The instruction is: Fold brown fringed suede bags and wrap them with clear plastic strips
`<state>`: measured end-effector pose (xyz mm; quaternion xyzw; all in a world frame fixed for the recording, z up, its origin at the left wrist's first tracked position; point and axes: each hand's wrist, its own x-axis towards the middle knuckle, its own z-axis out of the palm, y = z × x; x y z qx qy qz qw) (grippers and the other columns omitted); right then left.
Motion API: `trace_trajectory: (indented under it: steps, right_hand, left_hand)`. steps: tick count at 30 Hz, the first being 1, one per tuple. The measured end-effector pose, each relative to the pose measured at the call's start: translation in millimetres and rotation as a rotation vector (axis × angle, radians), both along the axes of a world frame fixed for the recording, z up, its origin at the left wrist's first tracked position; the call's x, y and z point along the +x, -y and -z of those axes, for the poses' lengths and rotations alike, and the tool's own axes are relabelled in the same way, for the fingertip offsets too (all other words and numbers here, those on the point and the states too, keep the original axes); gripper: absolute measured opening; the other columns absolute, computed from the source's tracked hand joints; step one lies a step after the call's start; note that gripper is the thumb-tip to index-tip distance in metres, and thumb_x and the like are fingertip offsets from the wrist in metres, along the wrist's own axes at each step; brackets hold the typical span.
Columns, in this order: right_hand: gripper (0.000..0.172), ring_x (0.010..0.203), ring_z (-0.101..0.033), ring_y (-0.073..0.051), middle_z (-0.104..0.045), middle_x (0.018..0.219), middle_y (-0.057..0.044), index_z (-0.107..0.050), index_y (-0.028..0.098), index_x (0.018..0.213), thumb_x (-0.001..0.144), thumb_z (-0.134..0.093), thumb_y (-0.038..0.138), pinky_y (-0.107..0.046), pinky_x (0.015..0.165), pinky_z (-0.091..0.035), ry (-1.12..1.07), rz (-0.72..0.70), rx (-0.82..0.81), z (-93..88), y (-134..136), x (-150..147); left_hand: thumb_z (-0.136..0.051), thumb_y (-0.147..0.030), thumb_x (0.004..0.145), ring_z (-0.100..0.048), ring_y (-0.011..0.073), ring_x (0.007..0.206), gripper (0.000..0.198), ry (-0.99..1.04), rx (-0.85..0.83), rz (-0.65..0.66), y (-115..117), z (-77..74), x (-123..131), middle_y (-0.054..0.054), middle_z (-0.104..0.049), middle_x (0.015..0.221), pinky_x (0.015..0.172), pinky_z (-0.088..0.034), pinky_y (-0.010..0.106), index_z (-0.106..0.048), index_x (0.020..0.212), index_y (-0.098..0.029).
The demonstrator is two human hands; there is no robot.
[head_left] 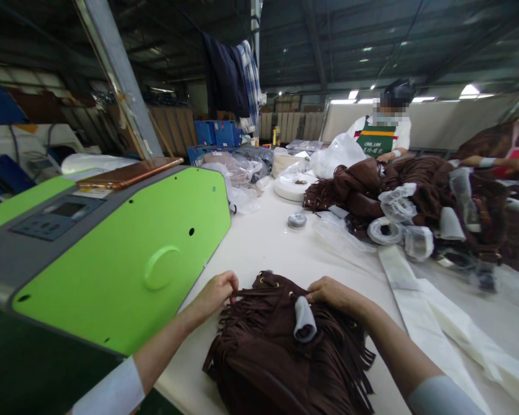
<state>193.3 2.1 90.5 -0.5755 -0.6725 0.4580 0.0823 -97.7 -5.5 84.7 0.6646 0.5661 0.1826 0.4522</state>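
A dark brown fringed bag [268,357] lies on the white table in front of me, its eyelet-studded top edge facing away. My left hand [219,291] is closed in a pinch on strands of fringe [259,293], drawn out toward the left. At the bag's upper right, my right hand [335,294] is closed on the top edge, its fingertips partly hidden. Beside it, a small roll wrapped in whitish film [305,320] sits on the bag, near the drawstring end.
A green machine [125,271] with a control panel [58,216] stands at left, a brown phone-like case [130,174] on top. More brown fringed bags [424,178] and wrapped rolls are heaped at right. White strips [419,323] lie nearby. Across the table are a person [378,135] and another at far right.
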Motion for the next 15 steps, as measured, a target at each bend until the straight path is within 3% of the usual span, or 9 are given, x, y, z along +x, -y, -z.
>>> trace_trajectory:
  steps: [3, 6, 10, 15]
  right_hand:
    - [0.021, 0.059, -0.035, -0.011, -0.038, 0.052, 0.004, -0.049, 0.017, 0.049, 0.053, -0.052, 0.038, -0.025, 0.057, -0.03, -0.007, -0.004, -0.002, 0.9, 1.0, -0.5]
    - [0.022, 0.058, -0.035, -0.011, -0.039, 0.052, 0.004, -0.046, 0.018, 0.048, 0.053, -0.051, 0.039, -0.026, 0.056, -0.03, -0.016, -0.018, 0.002, 0.0, 1.4, -1.4]
    - [0.021, 0.058, -0.034, -0.011, -0.037, 0.051, 0.004, -0.046, 0.018, 0.047, 0.052, -0.05, 0.038, -0.026, 0.057, -0.03, -0.026, -0.027, 0.014, -1.6, 1.5, -2.2]
    - [0.021, 0.057, -0.034, -0.011, -0.038, 0.051, 0.004, -0.045, 0.018, 0.048, 0.053, -0.05, 0.038, -0.025, 0.055, -0.03, -0.028, -0.006, -0.001, -0.5, 2.4, -2.4]
  left_hand:
    - [-0.044, -0.033, 0.066, -0.048, 0.0152, 0.071, 0.021, 0.019, 0.102, 0.084, 8.7, -3.1, -3.9, -0.001, -0.055, 0.072, 0.068, -0.037, 0.026, -0.051, 0.08, -0.018]
    - [-0.045, -0.04, 0.071, -0.047, 0.0156, 0.075, 0.024, 0.037, 0.128, 0.146, 11.8, -3.3, -8.2, -0.002, -0.052, 0.073, 0.071, -0.036, 0.026, -0.053, 0.076, -0.018]
    - [-0.041, -0.041, 0.076, -0.046, 0.0136, 0.07, 0.024, 0.078, 0.125, 0.137, 9.5, 0.5, -10.9, -0.003, -0.049, 0.069, 0.067, -0.035, 0.024, -0.049, 0.075, -0.019]
    - [-0.046, -0.041, 0.075, -0.035, 0.0104, 0.053, 0.023, 0.158, 0.115, 0.028, 9.1, 4.8, -5.0, -0.007, -0.037, 0.054, 0.054, -0.027, 0.022, -0.048, 0.072, -0.019]
